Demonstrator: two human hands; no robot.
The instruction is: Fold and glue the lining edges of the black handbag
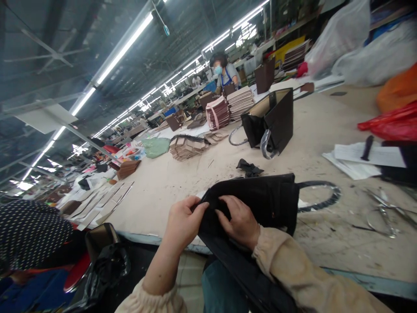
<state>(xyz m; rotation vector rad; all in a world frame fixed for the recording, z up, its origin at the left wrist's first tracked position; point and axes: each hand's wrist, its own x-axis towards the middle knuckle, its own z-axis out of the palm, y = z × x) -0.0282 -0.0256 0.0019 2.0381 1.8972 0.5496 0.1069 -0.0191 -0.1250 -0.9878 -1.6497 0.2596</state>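
A black handbag [250,191] lies on its side at the table's near edge, its wrapped handle [321,195] pointing right. Dark fabric from it hangs over the edge toward my lap. My left hand [185,219] pinches the bag's left edge between thumb and fingers. Close beside it, my right hand [239,219] is closed with curled fingers on the same black fabric. What lies under the right fingertips is hidden. Just behind the bag rests a crumpled black scrap [249,168].
A dark brown handbag [276,121] stands farther back on the table [153,187]. Scissors [387,208] and white papers [358,158] lie at right. Stacked brown pieces [187,147] sit at the back left. One person [230,74] is across the table; another in dotted cloth [32,234] is at left.
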